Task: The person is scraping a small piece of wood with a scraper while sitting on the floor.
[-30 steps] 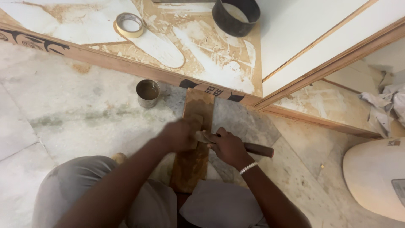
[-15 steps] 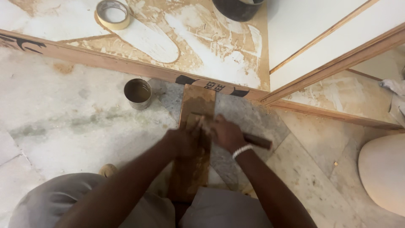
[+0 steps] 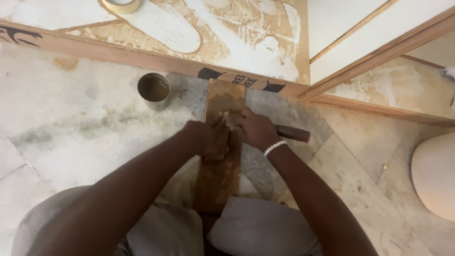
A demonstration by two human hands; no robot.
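Down by the knees, a brown board (image 3: 219, 175) lies lengthwise on the stone floor (image 3: 71, 137), and both hands meet on its middle: the left hand (image 3: 208, 138) presses down with fingers curled, the right hand (image 3: 256, 130) is clamped round a tool whose dark handle (image 3: 293, 134) pokes out to the right. Just beyond, a small tin (image 3: 154, 90) stands left of the board, then a plywood sheet (image 3: 227, 38) with a tape roll (image 3: 121, 4) at the top edge

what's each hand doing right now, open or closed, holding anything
Left hand: curled, pressing down on the wooden plank.
Right hand: closed around a dark-handled tool, over the plank.
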